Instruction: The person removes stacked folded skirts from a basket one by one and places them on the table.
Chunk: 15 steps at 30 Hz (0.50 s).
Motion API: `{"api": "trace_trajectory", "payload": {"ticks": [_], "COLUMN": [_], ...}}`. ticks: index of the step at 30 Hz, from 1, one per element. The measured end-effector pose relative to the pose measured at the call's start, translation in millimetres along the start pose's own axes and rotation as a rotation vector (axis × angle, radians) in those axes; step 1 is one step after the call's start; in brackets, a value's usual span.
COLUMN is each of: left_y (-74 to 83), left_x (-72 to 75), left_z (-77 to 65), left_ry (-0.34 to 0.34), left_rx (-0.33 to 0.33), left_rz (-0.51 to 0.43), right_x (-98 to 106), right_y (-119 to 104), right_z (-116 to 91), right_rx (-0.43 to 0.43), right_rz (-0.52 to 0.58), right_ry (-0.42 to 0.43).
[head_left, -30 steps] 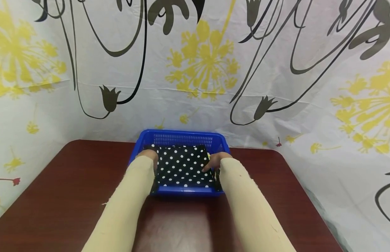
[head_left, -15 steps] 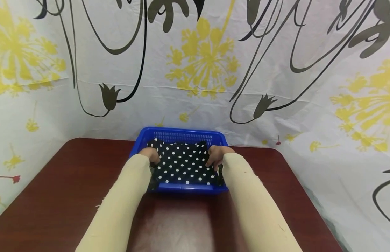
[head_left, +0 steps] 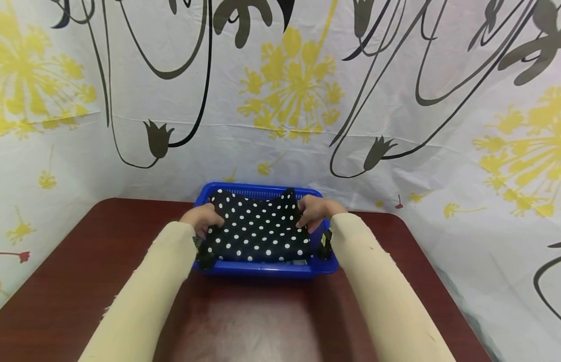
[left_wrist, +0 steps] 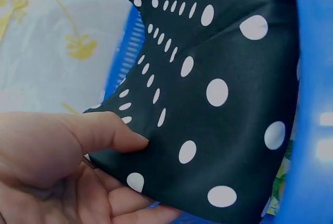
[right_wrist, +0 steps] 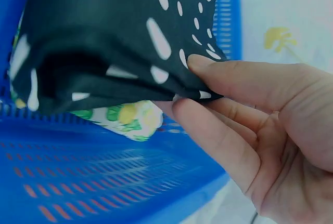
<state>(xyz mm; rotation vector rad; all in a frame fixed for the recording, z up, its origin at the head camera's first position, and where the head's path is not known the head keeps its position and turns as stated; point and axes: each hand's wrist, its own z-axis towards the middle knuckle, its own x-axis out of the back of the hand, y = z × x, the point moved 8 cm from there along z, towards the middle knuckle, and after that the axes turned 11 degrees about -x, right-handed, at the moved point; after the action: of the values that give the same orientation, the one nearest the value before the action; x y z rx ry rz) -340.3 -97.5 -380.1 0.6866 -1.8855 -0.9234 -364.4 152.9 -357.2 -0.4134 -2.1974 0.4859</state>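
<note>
A black cloth with white polka dots [head_left: 257, 229], folded, is held by its two sides at the blue plastic basket [head_left: 266, 270]. My left hand [head_left: 202, 219] pinches its left edge, the thumb on top and the fingers beneath, as the left wrist view shows on the cloth [left_wrist: 208, 94]. My right hand [head_left: 317, 211] pinches the opposite edge between thumb and fingers; in the right wrist view the folded layers of the cloth [right_wrist: 125, 42] gape open. Below it in the basket lies a white cloth with a green and yellow print [right_wrist: 132, 120], mostly hidden.
The basket stands at the back of a dark red-brown table [head_left: 257, 322]. Behind it hangs a white sheet [head_left: 262, 161] with yellow and grey flower prints. The basket's slotted wall [right_wrist: 104, 177] rises around the cloths.
The polka-dot cloth has been lifted, its far corners now higher against the basket's back wall. Both hands have risen with it, and the left has moved outward to the left.
</note>
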Motion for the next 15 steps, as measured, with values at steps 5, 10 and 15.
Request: {"api": "trace_trajectory", "payload": {"ticks": [5, 10, 15], "left_y": [8.3, 15.8, 27.6], "left_x": [8.8, 16.9, 22.0], "left_z": [-1.7, -0.7, -1.0], "left_ry": [0.000, 0.011, 0.008], "left_rx": [-0.064, -0.112, -0.146], "left_rz": [0.030, -0.005, -0.061], "right_x": [12, 21, 33], "right_y": [-3, -7, -14], "right_z": [-9, -19, -32], "right_rx": [0.021, 0.081, 0.121], "right_rz": [0.008, 0.018, 0.038], "right_ry": [0.021, 0.027, 0.036]}}
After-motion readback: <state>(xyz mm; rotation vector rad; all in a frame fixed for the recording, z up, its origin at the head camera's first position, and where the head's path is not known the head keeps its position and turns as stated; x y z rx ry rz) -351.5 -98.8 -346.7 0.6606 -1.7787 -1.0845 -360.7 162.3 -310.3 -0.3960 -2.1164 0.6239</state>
